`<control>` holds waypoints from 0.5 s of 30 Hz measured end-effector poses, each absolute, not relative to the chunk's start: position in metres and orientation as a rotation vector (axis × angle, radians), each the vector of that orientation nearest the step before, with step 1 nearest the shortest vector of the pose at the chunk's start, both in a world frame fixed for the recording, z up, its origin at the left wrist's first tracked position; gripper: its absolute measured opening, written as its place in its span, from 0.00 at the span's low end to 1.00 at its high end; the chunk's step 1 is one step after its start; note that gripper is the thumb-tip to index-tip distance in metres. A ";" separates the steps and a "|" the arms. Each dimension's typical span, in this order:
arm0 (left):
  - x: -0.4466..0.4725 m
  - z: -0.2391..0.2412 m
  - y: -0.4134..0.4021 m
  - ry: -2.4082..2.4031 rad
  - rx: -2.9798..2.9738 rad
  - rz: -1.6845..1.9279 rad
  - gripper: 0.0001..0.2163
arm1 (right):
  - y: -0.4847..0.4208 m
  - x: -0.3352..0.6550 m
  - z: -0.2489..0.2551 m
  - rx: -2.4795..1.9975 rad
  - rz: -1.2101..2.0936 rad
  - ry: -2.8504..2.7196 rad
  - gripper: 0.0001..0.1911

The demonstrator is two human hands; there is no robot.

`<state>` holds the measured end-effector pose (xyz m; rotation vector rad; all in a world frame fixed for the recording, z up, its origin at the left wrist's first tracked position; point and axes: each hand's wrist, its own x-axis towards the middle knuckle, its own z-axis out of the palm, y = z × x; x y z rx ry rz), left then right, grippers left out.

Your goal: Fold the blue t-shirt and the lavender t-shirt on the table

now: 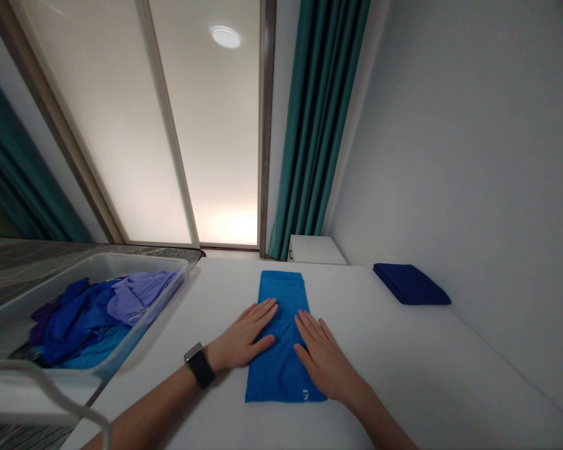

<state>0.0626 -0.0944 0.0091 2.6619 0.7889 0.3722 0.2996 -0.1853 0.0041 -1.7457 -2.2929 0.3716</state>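
A long folded cloth (281, 294) is laid lengthwise at the middle of the surface (403, 375), running away from the person. The left hand (244, 340) is laid flat on its left edge and the right hand (321, 359) flat on its right edge, side by side. To the left, a tub (9, 312) is set at the surface's edge, with a heap of garments (98, 312) in it. A second folded cloth (410, 282) is placed far right, near the wall (473, 187). Behind the surface, a small cabinet (316, 250) is seen, with a curtain (319, 125) above it.
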 end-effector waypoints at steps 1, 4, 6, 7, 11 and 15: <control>0.063 0.009 -0.097 0.775 2.689 0.345 0.30 | -0.188 0.298 0.003 -1.746 0.376 -2.306 0.33; 0.063 0.006 -0.099 0.785 2.736 0.267 0.30 | -0.193 0.295 -0.002 -1.765 0.382 -2.289 0.33; 0.063 0.004 -0.099 0.804 2.746 0.243 0.30 | -0.193 0.295 -0.007 -1.758 0.376 -2.252 0.32; 0.062 0.003 -0.099 0.806 2.747 0.251 0.30 | -0.193 0.296 -0.009 -1.740 0.371 -2.231 0.32; 0.059 0.002 -0.097 0.787 2.674 0.365 0.27 | -0.190 0.307 -0.016 -1.684 0.348 -1.952 0.29; 0.054 0.004 -0.089 0.812 2.448 0.570 0.22 | -0.192 0.321 -0.018 -1.765 0.381 -1.540 0.28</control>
